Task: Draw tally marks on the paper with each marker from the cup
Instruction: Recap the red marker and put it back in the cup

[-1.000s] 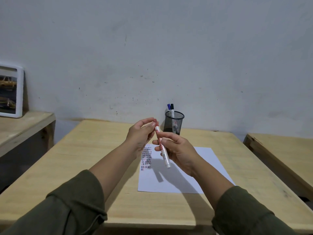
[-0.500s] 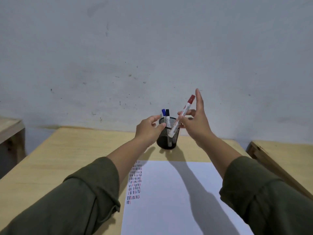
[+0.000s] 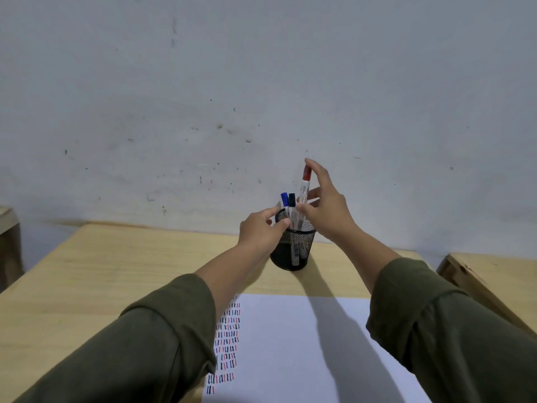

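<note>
A black mesh cup (image 3: 294, 248) stands on the wooden table (image 3: 116, 271) near the wall, with a blue-capped marker (image 3: 284, 199) and a black-capped marker (image 3: 291, 199) upright in it. My left hand (image 3: 260, 228) pinches the cup's near rim. My right hand (image 3: 328, 207) holds the capped red marker (image 3: 305, 181) upright, its lower end inside the cup and my index finger over the cap. The white paper (image 3: 290, 344) lies in front of the cup, with rows of red, blue and black tally marks (image 3: 228, 338) along its left edge.
A second wooden table (image 3: 494, 274) stands close on the right with a narrow gap between. The corner of a wooden bench (image 3: 8, 228) shows at the far left. A grey wall rises right behind the cup.
My right hand has swung the red marker from tilted above the cup to upright and lowered its end into the cup. My left hand has closed on the rim.
</note>
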`<state>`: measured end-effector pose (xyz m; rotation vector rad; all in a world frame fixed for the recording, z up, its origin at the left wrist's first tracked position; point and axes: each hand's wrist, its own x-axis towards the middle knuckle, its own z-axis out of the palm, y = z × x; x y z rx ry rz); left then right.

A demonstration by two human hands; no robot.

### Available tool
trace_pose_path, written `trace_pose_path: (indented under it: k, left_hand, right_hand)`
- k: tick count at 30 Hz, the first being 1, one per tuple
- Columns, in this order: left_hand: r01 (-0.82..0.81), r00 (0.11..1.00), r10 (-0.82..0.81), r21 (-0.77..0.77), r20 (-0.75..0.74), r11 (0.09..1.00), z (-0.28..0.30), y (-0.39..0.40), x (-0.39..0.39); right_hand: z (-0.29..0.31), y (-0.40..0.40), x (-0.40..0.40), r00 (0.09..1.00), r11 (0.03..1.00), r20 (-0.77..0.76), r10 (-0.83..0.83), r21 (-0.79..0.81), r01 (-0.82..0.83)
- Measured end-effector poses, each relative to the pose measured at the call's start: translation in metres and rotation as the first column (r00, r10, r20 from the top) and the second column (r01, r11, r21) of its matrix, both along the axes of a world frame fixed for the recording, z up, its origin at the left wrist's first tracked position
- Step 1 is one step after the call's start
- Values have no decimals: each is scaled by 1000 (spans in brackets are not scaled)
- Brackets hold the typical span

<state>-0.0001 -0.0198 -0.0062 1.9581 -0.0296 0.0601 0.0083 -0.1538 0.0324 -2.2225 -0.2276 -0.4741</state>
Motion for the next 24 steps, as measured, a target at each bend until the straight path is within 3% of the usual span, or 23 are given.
trace_pose_path:
  k: [9, 24]
  left_hand:
    - [-3, 1000, 3, -41, 6, 999, -7, -2, 2]
    - [-8, 1000, 7, -127, -8, 992, -6, -5, -1]
  right_hand:
    - [-17, -3, 4, 990, 991, -121, 70, -105, -83]
    - [-31, -5, 18, 995, 981, -95, 19, -188, -37]
